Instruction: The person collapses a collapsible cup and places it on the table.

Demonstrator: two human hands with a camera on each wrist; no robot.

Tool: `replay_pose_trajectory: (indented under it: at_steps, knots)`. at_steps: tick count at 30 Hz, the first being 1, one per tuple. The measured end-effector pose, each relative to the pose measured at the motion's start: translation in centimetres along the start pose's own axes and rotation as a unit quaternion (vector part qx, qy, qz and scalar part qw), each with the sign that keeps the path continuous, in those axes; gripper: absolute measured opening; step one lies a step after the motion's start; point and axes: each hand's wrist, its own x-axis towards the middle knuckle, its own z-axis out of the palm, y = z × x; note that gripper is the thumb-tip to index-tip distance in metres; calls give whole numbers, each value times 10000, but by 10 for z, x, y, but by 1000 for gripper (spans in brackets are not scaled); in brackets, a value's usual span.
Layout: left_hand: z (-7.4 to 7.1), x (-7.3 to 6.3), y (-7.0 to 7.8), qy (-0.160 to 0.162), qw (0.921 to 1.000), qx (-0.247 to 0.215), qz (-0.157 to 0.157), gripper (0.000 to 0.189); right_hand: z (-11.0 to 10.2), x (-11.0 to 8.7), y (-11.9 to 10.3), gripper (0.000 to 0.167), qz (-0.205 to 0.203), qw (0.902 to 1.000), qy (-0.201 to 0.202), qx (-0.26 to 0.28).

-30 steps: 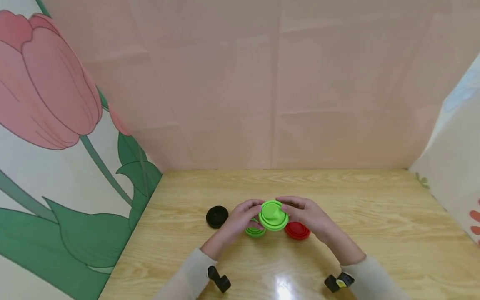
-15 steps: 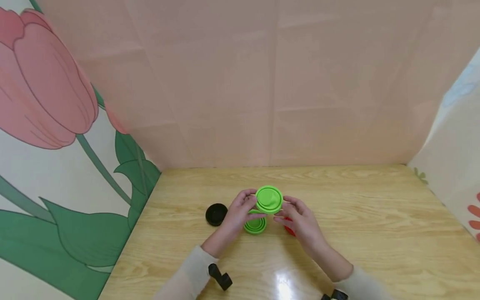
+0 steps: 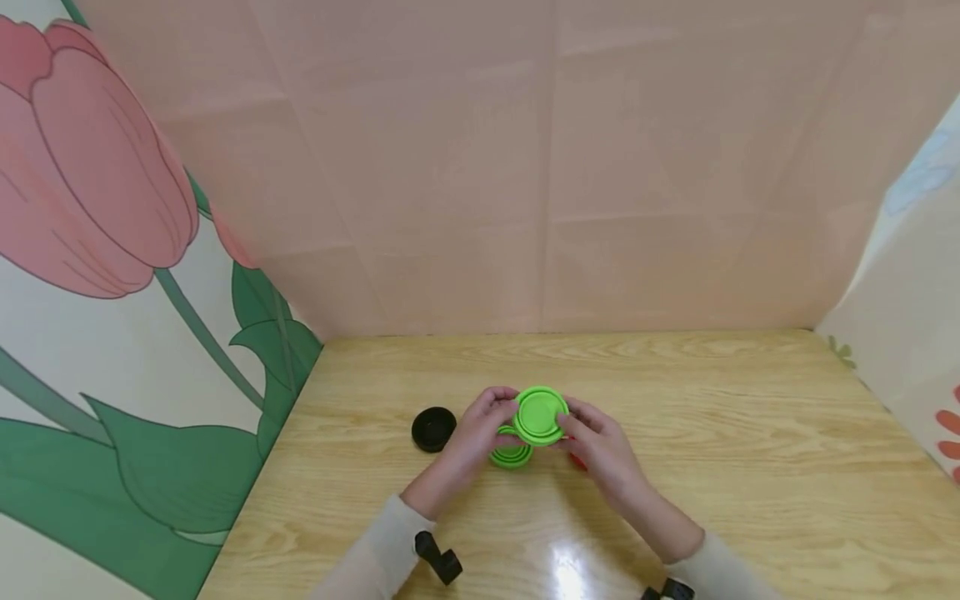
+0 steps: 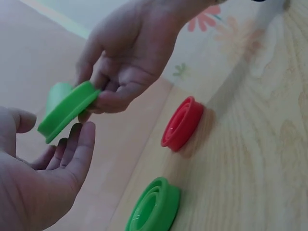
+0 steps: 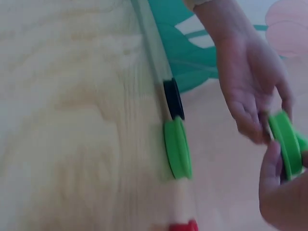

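Observation:
Above the table, a bright green collapsible silicone cup (image 3: 538,412) is tilted so that its ringed face shows in the head view. In the left wrist view a pale stub sticks out from its far side. My right hand (image 3: 606,450) pinches the cup's rim, thumb on the face and fingers behind. The left hand (image 3: 474,429) is cupped around the opposite side; the left wrist view shows a gap between its thumb and the cup. Under the hands sit a second green cup (image 3: 512,456) and a red cup (image 4: 183,123), mostly hidden by the right hand in the head view.
A black cup (image 3: 433,429) stands on the wooden table (image 3: 750,433), left of the left hand. A pinkish cloth (image 3: 450,167) hangs behind the table's back edge. A tulip-printed panel (image 3: 112,167) borders the left side. Each wrist carries a black camera mount.
The green cup rose, then came down slightly. My right hand came off its rim and now pinches it again. The dent seen in the cup's middle is now a smooth round disc.

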Motion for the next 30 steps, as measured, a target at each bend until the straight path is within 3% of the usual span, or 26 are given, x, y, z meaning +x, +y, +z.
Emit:
replay_pose_trajectory:
  at_steps: [3, 6, 9, 19, 25, 30]
  knots:
    - [-4, -1, 5, -176, 9991, 376, -91, 37, -10, 0, -5, 46, -13, 9958, -568, -713]
    - [-5, -2, 7, -473, 9965, 657, -188, 36, -20, 1, -11, 49, -16, 9848, -1045, -1390]
    - [-4, -2, 7, -665, 9944, 781, -271, 36, -26, 4, -14, 50, -7, 9788, -1243, -1629]
    - [-2, 3, 1, -680, 9923, 960, -393, 44, -27, 9, -6, 49, 102, 9839, -1118, -1392]
    - [0, 3, 3, -770, 9889, 1181, -469, 34, -27, 10, -5, 49, 274, 9829, -1199, -1369]
    - [2, 4, 4, -620, 9882, 1346, -399, 25, -23, 10, -4, 44, 149, 9831, -1077, -1476]
